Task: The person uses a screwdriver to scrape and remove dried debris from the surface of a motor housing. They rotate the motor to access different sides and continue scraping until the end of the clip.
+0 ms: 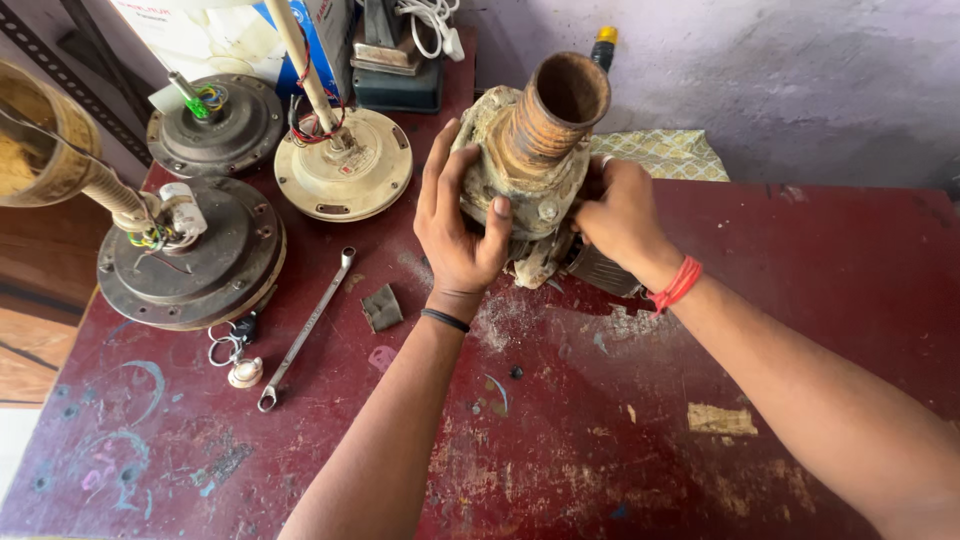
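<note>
Dark red worktable [780,300], scuffed and paint-flecked, is filling most of the frame. Corroded pump housing [530,170] with a rusty threaded pipe mouth is standing upper centre, tilted toward the camera. Left hand [458,225] is gripping its left flank, fingers wrapped on; right hand [620,215] is clasping its right side. Three round fan motors are sitting at upper left: a dark one [190,255], a cream one [343,165], a grey one [215,125]. Ring spanner [305,330] is lying left of centre, beside a key ring [225,345].
</note>
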